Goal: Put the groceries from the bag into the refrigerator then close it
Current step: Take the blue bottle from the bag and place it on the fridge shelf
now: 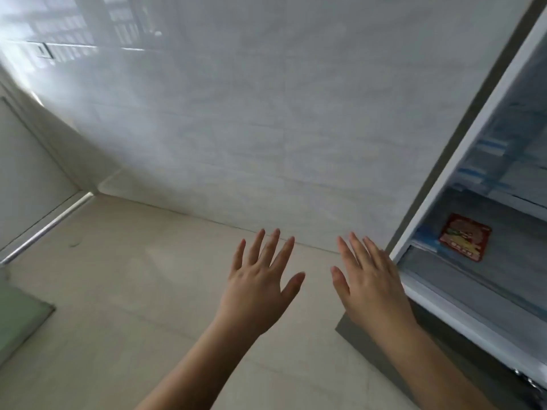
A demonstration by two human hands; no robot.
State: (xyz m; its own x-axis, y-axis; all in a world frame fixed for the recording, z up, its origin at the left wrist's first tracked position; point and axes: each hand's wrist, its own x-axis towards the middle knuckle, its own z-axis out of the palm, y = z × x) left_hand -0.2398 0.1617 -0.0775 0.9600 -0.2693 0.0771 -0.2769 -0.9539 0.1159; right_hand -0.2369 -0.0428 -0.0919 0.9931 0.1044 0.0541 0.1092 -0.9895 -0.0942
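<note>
You are standing over a pale beige tiled floor that is meeting a glossy white tiled wall along a seam running across the middle of the view; the wall is carrying window reflections at the upper left, near a small wall plate. A metal threshold strip is lying at the left below a white panel, and a green mat is showing at the lower left edge. You are holding your left hand out over the floor, palm down, fingers spread and gripping nothing. Your right hand is held likewise, fingers extended and only slightly parted, empty, just beside the refrigerator. The refrigerator is standing open at the right edge, its long axis appearing tilted from lower left to upper right, its interior facing you. A red packet is lying flat on a lower shelf inside, next to a blue-edged item that is too blurred to identify.
</note>
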